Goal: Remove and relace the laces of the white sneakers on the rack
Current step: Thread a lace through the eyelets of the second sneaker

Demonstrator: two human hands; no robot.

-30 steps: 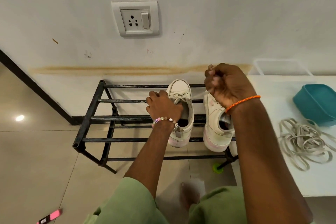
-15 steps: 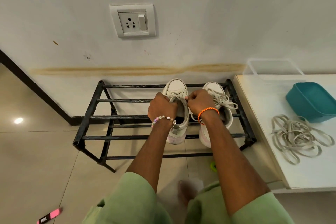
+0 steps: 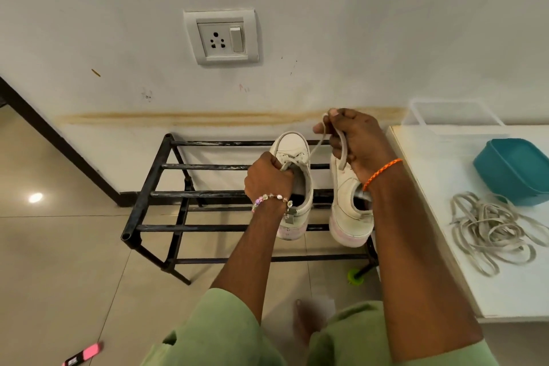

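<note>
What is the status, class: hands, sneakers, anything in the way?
Left hand grips left sneaker at the tongue. Right hand pulls lace up and away. Right sneaker mostly hidden behind right arm. Nothing blocking.

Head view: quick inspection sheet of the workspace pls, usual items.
Surface: black metal rack on tiled floor; white table to its right.
Job's things: left sneaker and right sneaker on the rack; a lace runs from the left sneaker's eyelets up to the right hand.
Clutter: loose laces, teal tub and clear container on the table; pink-black object and green object on the floor.
Hands: left hand grips the left sneaker's collar; right hand pinches the lace, raised.
Cables: nothing seen.
Surroundings: wall socket; brown stain streak along the wall.
</note>
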